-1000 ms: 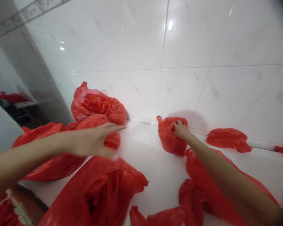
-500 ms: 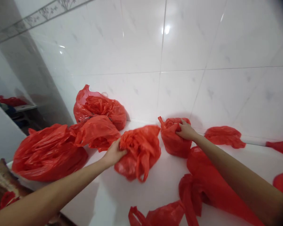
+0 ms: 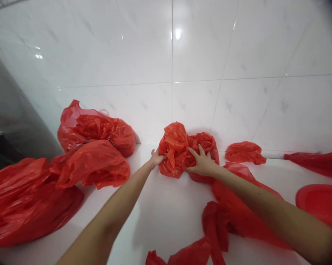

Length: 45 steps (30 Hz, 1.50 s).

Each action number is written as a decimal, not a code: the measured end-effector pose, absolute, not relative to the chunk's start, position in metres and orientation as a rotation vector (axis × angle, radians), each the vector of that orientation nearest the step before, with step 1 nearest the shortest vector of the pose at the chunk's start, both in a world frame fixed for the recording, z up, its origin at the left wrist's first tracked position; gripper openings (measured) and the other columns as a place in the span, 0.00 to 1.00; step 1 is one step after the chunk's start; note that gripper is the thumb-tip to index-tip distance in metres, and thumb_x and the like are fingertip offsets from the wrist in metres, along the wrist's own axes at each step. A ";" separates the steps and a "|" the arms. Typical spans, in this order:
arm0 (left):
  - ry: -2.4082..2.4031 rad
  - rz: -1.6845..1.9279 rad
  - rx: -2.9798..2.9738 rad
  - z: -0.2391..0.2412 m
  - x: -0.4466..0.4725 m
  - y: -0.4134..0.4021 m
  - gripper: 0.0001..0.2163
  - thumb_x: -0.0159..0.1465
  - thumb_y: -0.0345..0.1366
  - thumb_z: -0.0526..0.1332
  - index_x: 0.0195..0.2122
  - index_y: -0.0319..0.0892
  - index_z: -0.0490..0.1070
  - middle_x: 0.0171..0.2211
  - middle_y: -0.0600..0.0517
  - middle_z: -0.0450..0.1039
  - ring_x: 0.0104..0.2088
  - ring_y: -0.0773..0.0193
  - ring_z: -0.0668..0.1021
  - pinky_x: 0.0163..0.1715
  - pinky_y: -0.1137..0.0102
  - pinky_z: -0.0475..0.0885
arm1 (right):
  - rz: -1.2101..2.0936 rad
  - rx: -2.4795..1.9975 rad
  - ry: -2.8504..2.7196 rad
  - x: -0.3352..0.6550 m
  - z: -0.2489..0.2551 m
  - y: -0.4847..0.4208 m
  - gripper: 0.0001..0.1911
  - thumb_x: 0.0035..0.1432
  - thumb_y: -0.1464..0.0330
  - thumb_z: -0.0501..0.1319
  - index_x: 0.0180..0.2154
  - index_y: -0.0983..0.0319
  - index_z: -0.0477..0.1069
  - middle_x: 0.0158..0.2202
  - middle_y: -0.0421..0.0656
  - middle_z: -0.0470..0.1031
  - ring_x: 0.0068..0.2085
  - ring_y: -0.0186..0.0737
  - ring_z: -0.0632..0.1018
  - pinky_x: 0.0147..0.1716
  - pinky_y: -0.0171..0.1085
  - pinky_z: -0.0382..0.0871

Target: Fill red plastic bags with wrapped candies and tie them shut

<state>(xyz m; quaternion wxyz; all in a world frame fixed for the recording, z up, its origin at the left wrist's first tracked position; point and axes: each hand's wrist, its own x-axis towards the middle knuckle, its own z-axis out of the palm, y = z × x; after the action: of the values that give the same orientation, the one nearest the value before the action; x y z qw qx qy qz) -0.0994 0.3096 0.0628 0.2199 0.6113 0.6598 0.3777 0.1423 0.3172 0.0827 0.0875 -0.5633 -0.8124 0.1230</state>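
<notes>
Two crumpled red plastic bags stand pressed together against the tiled wall. My left hand (image 3: 156,159) grips the left bag (image 3: 173,149) at its lower left side, fingers closed into the plastic. My right hand (image 3: 201,163) lies over the seam between that bag and the right bag (image 3: 207,144), fingers spread and pressing on the plastic. Both forearms reach forward across the white counter (image 3: 166,217).
Large stuffed red bags (image 3: 94,162) pile up at the left, another (image 3: 96,127) behind them by the wall. A flat red bag (image 3: 244,152) lies at the right, a red plate-like item (image 3: 320,202) further right. Loose red plastic (image 3: 226,221) lies under my right arm.
My left hand carried the crumpled red bag forward and right, up against the bag by the wall. My right hand shifted from that bag's top to the seam between both.
</notes>
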 end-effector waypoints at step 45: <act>2.356 1.363 2.111 0.083 -0.161 0.187 0.27 0.62 0.41 0.56 0.62 0.48 0.53 0.66 0.43 0.45 0.66 0.50 0.51 0.63 0.52 0.50 | -0.014 -1.084 -2.927 0.187 0.143 0.226 0.14 0.59 0.64 0.58 0.46 0.58 0.73 0.44 0.48 0.75 0.44 0.49 0.76 0.44 0.45 0.68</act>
<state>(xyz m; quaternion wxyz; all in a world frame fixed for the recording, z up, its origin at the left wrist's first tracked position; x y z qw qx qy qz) -0.1607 0.1873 0.0832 -0.1507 0.6059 0.6761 0.3912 0.1874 0.2257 0.1434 0.0103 -0.3474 -0.9377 -0.0045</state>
